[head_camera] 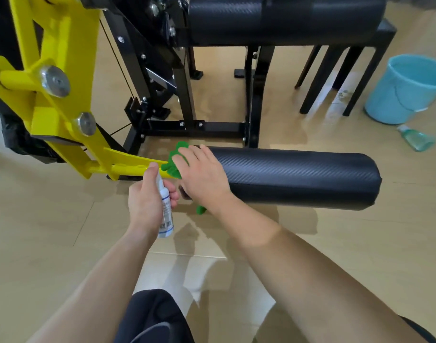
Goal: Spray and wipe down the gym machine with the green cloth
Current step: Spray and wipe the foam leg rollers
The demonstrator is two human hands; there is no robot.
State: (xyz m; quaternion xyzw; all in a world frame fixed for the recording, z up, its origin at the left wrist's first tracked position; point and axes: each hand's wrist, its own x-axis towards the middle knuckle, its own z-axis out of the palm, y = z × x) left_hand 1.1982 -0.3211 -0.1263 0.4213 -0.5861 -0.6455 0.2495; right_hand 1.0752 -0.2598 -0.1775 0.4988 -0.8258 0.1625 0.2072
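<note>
Left hand (147,201): grip wrapped round small white spray bottle (166,211), one digit on nozzle.
Right hand (204,174): grip spread flat, pressing green cloth (175,162) onto end of black padded roller (298,177), beside yellow steel arm (128,167).
Risk: nozzle close to right knuckles. Mist likely wets hand, not machine. Drips on glossy tile floor (63,219) could cause slip.

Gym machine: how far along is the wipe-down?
Underway. Nothing shows as finished. In hand: the left hand grips the spray bottle, the right hand presses the green cloth on the lower roller pad, at its end by the yellow arm. Left, likely: that pad's length, the upper pad.
</note>
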